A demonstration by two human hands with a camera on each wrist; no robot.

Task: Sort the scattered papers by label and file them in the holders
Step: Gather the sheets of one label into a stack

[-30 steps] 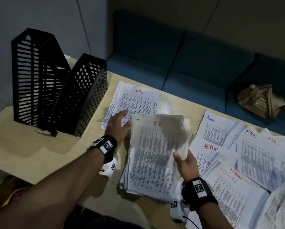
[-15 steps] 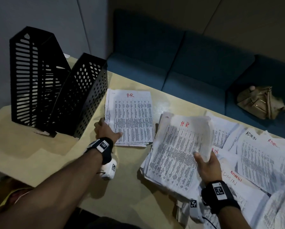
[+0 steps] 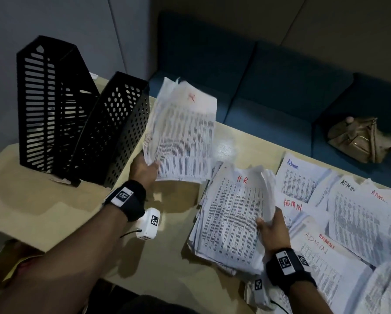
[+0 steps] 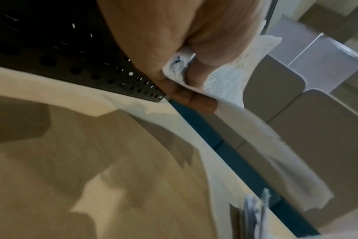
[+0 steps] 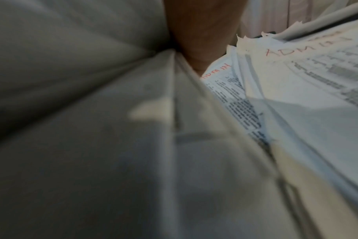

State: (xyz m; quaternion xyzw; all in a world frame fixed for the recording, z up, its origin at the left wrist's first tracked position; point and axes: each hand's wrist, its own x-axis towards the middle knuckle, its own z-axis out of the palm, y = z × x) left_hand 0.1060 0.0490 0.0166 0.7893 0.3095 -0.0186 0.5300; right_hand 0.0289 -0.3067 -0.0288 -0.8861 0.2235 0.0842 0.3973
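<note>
In the head view a sheaf of HR papers is held clear of the desk by the left hand, gripped at its near left corner, just right of the two black holders that stand at the far left. The sheaf is tilted up and blurred. The grip itself is told only by the left wrist view: the fingers are curled under the sheets and the thumb is pressed on top, so that the corner is pinched and crumpled between them, with the perforated wall of the nearer holder just beside the hand.

A second HR stack lies on the desk near the middle, untidy at its edges. The right hand is set at its right edge, thumb on top of the sheets and the edge lifted a little; the fingers beneath are hidden in the head view. The right wrist view is mostly filled by blurred grey paper, so how far those fingers are curled cannot be told, yet it shows red ADMIN lettering close by, which confirms that the hand lies against the Admin sheets.

The Admin papers are spread overlapping over the right of the desk, labelled in blue, black and red. Beyond the far edge a blue sofa is seen, with a tan bag on its seat at the far right.
</note>
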